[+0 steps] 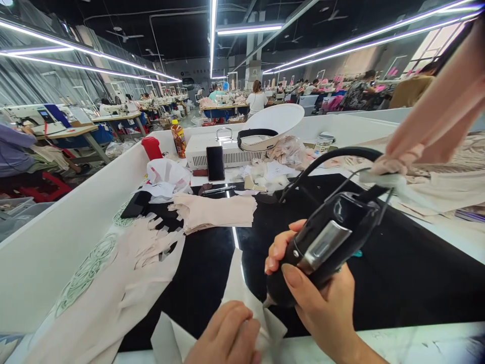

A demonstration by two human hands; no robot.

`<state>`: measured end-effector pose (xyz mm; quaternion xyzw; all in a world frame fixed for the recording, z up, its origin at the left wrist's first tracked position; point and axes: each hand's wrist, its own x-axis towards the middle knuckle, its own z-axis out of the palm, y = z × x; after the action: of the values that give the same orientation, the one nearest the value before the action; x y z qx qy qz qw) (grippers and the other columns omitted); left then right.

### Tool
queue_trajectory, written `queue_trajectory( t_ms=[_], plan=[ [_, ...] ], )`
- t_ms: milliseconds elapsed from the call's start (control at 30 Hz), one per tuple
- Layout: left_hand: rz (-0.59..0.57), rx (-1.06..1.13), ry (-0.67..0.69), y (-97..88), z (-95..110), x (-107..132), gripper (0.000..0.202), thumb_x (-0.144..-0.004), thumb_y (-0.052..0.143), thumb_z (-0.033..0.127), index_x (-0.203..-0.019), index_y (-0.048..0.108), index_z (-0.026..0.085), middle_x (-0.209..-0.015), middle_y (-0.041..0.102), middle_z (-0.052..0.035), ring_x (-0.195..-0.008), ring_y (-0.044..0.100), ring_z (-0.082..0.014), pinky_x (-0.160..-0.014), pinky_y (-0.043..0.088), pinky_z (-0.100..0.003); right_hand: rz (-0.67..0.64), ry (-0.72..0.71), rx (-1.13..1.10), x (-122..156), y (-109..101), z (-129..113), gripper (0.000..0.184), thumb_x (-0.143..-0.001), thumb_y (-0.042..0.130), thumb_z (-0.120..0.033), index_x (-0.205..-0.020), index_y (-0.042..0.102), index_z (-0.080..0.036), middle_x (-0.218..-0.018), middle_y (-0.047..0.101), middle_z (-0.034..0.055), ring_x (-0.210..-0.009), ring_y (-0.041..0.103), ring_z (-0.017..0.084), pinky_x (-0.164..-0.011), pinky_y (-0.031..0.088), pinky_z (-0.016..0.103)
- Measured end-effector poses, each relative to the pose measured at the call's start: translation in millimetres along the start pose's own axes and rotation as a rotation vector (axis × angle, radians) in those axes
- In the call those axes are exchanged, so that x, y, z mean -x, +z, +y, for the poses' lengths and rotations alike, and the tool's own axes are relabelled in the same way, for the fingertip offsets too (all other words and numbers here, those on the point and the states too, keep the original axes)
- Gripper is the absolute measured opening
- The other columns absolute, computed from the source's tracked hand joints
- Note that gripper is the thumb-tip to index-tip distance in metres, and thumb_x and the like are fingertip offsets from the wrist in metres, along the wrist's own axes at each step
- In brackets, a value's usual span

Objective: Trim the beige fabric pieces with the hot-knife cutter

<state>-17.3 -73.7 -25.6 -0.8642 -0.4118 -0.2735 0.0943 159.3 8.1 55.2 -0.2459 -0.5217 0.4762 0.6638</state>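
Observation:
My right hand [322, 298] is wrapped around a black hand-held cutting tool [326, 242] with a silver trigger plate; its tip points down at a thin pale fabric piece [242, 293] on the black work mat [397, 263]. A black cable [333, 154] loops up from the tool's rear. My left hand [227, 336] is curled at the near edge, its fingers pressed down on the same pale piece. A folded stack of pink-beige fabric pieces [215, 210] lies further back on the mat. More cut pink-beige pieces [125, 273] spread out to the left.
White walls [56, 237] box in the table. At the back stand a white machine [227, 149], a dark phone [215, 163], a red cup [152, 147], a bottle [179, 137] and a white curved tray [276, 124]. Pink fabric [443, 106] hangs at the right. Other people work at distant sewing tables.

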Motion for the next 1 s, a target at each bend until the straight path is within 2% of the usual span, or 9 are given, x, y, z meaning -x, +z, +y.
queue_trajectory(
  t_ms=[100, 200, 267, 333, 433, 700, 867, 1000],
  plan=[
    [-0.043, 0.078, 0.093, -14.4, -18, -24, 0.028, -0.112, 0.038, 0.014, -0.109, 0.066, 0.013, -0.098, 0.072, -0.0074, -0.095, 0.074, -0.0179, -0.093, 0.063, -0.027, -0.007, 0.009, -0.003, 1, 1, 2, 0.031, -0.093, 0.080, -0.029, -0.118, 0.062, -0.031, -0.089, 0.068, -0.0004, -0.072, 0.067, 0.015, -0.063, 0.062, 0.027],
    [-0.089, 0.130, 0.108, -16.1, -26, -36, 0.030, -0.114, 0.036, 0.019, -0.112, 0.065, 0.012, -0.100, 0.072, -0.0076, -0.096, 0.073, -0.0178, -0.093, 0.063, -0.026, 0.042, -0.005, -0.006, 2, 2, 6, 0.032, -0.092, 0.081, -0.031, -0.118, 0.063, -0.031, -0.088, 0.068, -0.0009, -0.070, 0.067, 0.014, -0.064, 0.062, 0.025],
    [-0.090, 0.121, 0.120, -13.3, -27, -36, 0.030, -0.114, 0.037, 0.019, -0.116, 0.066, 0.011, -0.105, 0.073, -0.0090, -0.103, 0.073, -0.0190, -0.099, 0.061, -0.028, 0.073, -0.013, -0.016, 3, 3, 7, 0.034, -0.092, 0.082, -0.032, -0.120, 0.063, -0.031, -0.088, 0.069, -0.0010, -0.071, 0.068, 0.013, -0.067, 0.062, 0.024],
    [-0.089, 0.109, 0.130, -10.8, -29, -33, 0.028, -0.113, 0.039, 0.019, -0.119, 0.066, 0.011, -0.109, 0.073, -0.0100, -0.108, 0.073, -0.0198, -0.102, 0.060, -0.029, 0.041, -0.003, -0.025, 4, 2, 7, 0.034, -0.092, 0.081, -0.030, -0.122, 0.063, -0.032, -0.090, 0.069, -0.0010, -0.074, 0.069, 0.014, -0.070, 0.063, 0.025],
    [-0.113, 0.099, 0.134, -9.6, -31, -28, 0.027, -0.112, 0.042, 0.021, -0.123, 0.066, 0.012, -0.114, 0.073, -0.0120, -0.112, 0.073, -0.0219, -0.101, 0.061, -0.032, -0.033, 0.014, -0.024, 4, -2, 4, 0.034, -0.095, 0.078, -0.026, -0.123, 0.061, -0.033, -0.093, 0.069, -0.0013, -0.078, 0.071, 0.014, -0.073, 0.064, 0.026],
    [-0.112, 0.096, 0.119, -8.3, -31, -25, 0.029, -0.112, 0.043, 0.024, -0.125, 0.067, 0.015, -0.119, 0.072, -0.0133, -0.114, 0.073, -0.0238, -0.099, 0.062, -0.032, -0.068, 0.005, -0.032, 5, -4, 1, 0.033, -0.098, 0.074, -0.023, -0.125, 0.059, -0.033, -0.096, 0.067, -0.0015, -0.079, 0.069, 0.012, -0.073, 0.063, 0.024],
    [-0.081, 0.058, 0.118, -3.0, -30, -21, 0.033, -0.113, 0.040, 0.029, -0.127, 0.068, 0.016, -0.118, 0.073, -0.0124, -0.111, 0.074, -0.0251, -0.092, 0.065, -0.033, -0.033, 0.012, -0.040, 3, -3, 2, 0.035, -0.096, 0.078, -0.027, -0.125, 0.060, -0.032, -0.094, 0.066, -0.0012, -0.078, 0.068, 0.013, -0.072, 0.063, 0.025],
    [-0.117, 0.062, 0.120, -2.1, -31, -17, 0.031, -0.112, 0.044, 0.030, -0.128, 0.067, 0.016, -0.123, 0.073, -0.0135, -0.116, 0.073, -0.0263, -0.097, 0.063, -0.035, 0.056, -0.003, -0.048, -1, 4, 3, 0.036, -0.091, 0.083, -0.034, -0.119, 0.062, -0.030, -0.088, 0.066, -0.0016, -0.073, 0.068, 0.013, -0.067, 0.063, 0.025]
  ],
)
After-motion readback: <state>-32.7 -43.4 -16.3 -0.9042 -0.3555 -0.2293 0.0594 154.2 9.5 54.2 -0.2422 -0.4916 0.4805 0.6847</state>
